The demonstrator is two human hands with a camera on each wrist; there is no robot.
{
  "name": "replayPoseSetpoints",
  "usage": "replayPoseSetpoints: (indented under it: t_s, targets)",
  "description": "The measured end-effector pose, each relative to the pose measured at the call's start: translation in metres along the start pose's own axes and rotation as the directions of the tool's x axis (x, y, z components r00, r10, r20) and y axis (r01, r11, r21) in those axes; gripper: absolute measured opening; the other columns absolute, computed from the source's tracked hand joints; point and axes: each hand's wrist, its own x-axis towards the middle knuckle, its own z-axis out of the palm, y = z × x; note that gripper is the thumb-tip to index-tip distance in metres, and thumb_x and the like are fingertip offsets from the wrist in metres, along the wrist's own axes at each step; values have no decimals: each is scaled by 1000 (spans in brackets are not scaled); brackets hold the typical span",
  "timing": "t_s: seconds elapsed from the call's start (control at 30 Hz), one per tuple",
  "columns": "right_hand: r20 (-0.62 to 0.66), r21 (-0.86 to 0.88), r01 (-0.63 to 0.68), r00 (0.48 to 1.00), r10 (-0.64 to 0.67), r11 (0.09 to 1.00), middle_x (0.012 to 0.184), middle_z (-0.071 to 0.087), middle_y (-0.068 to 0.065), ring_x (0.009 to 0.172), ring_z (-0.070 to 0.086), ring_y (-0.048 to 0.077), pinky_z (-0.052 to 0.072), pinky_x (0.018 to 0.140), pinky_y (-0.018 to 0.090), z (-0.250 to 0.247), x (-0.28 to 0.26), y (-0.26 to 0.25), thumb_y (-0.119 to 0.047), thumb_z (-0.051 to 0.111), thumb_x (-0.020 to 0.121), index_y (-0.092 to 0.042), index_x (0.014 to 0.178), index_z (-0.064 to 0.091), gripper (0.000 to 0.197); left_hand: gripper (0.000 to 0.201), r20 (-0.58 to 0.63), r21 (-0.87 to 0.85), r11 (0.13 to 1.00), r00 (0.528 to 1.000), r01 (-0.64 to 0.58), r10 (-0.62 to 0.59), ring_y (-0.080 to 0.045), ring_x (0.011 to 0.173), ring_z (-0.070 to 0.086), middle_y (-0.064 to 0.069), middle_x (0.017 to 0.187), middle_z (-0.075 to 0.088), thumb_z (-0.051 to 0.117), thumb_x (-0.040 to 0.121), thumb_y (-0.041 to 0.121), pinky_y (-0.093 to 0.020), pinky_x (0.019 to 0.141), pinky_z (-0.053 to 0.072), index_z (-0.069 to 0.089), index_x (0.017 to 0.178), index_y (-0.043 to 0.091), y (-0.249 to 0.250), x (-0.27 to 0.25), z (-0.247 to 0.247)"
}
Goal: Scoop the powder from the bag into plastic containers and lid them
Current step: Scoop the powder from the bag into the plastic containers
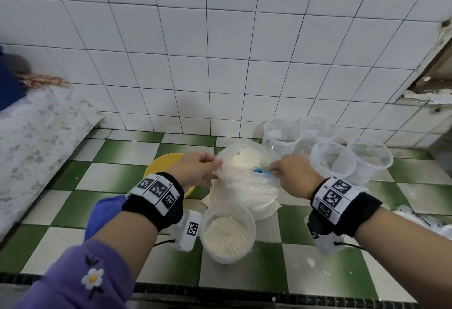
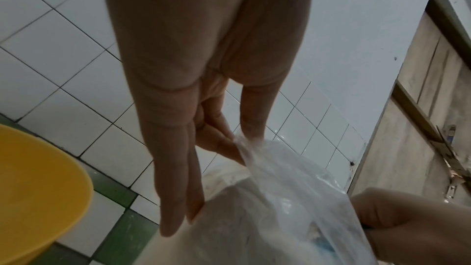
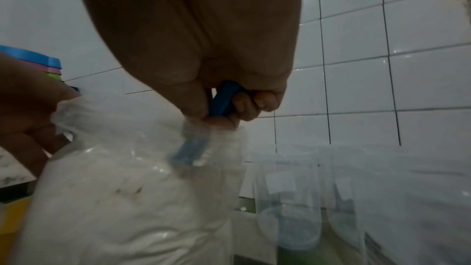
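A clear plastic bag [image 1: 247, 184] of white powder stands in the middle of the green-and-white tiled counter. My left hand [image 1: 198, 169] pinches the bag's left rim [image 2: 244, 144] between thumb and forefinger and holds it up. My right hand [image 1: 291, 174] grips the handle of a blue scoop [image 1: 263, 170], whose head is inside the bag [image 3: 190, 152] behind the plastic. In front of the bag stands a round plastic container [image 1: 228, 230], partly filled with powder and without a lid.
Several empty clear containers [image 1: 332, 159] stand behind and to the right of the bag. A yellow bowl [image 1: 163, 164] sits at its left, under my left wrist, with a blue cloth [image 1: 102, 213] nearer me. White tiled wall runs behind; the counter's dark edge [image 1: 220, 291] is close in front.
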Motion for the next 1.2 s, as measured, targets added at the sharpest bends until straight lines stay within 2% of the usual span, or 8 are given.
replayPoseSetpoints:
  t_s: [0.2, 0.3, 0.4, 0.6, 0.8, 1.0, 1.1, 1.2]
  targets:
    - [43, 391, -112, 994, 104, 914, 113, 67, -2, 103, 59, 18, 44, 91, 27, 5, -3, 7, -22, 45, 98, -19, 119, 65, 29, 28, -11, -22, 1000, 1000, -3, 3, -15, 72, 68, -10, 100, 69, 65, 90, 23, -34, 73, 58, 61, 109, 3, -1, -2, 1]
    - [47, 486, -125, 992, 118, 865, 109, 67, 1, 95, 57, 17, 39, 81, 22, 2, -7, 7, -19, 46, 98, -14, 116, 66, 27, 28, -21, -28, 1000, 1000, 2, -3, -18, 74, 67, -12, 102, 69, 66, 90, 23, -36, 76, 58, 61, 110, 3, 0, -2, 1]
    - [38, 568, -138, 989, 142, 811, 103, 69, 9, 92, 60, 25, 43, 81, 30, -1, -13, 9, -16, 49, 98, -8, 110, 69, 25, 28, -37, -41, 999, 999, 14, -15, -20, 76, 66, -13, 105, 69, 65, 91, 23, -36, 74, 58, 61, 110, 3, 1, -2, 1]
    - [9, 675, -161, 978, 210, 720, 92, 65, 1, 82, 54, 13, 40, 76, 21, -12, -24, 14, -13, 49, 97, -9, 112, 68, 24, 22, -69, -36, 999, 997, 24, -27, -19, 80, 66, -13, 108, 70, 65, 91, 23, -34, 71, 59, 63, 105, 6, 4, -3, 2]
    - [-7, 720, -179, 964, 264, 670, 68, 53, -11, 53, 52, -3, 38, 47, 6, -30, -31, 18, -9, 49, 97, -5, 111, 67, 24, 24, -77, -29, 999, 997, 29, -31, -20, 82, 67, -13, 109, 70, 66, 91, 23, -36, 75, 59, 63, 107, 5, 4, -3, 2]
    - [-26, 719, -165, 964, 264, 675, 72, 52, 1, 66, 44, 12, 36, 58, 18, -39, -35, 20, -14, 51, 96, -9, 104, 70, 22, 26, -89, -18, 999, 995, 41, -43, -24, 90, 67, -11, 108, 70, 63, 93, 27, -38, 79, 59, 64, 107, 5, 4, -2, 2]
    - [-49, 732, -142, 964, 260, 666, 71, 54, -6, 68, 46, 9, 36, 61, 16, -47, -38, 19, -13, 51, 96, -18, 102, 69, 19, 25, -92, -22, 999, 994, 49, -51, -24, 90, 67, -11, 108, 69, 61, 94, 27, -40, 81, 59, 64, 106, 5, 3, -2, 1]
    - [-71, 747, -115, 966, 250, 655, 73, 55, -7, 69, 46, 5, 37, 63, 15, -55, -42, 19, -13, 51, 96, -14, 111, 69, 23, 21, -88, -24, 999, 995, 43, -45, -24, 90, 67, -12, 108, 69, 59, 95, 27, -40, 81, 59, 64, 101, 7, 3, -3, 1]
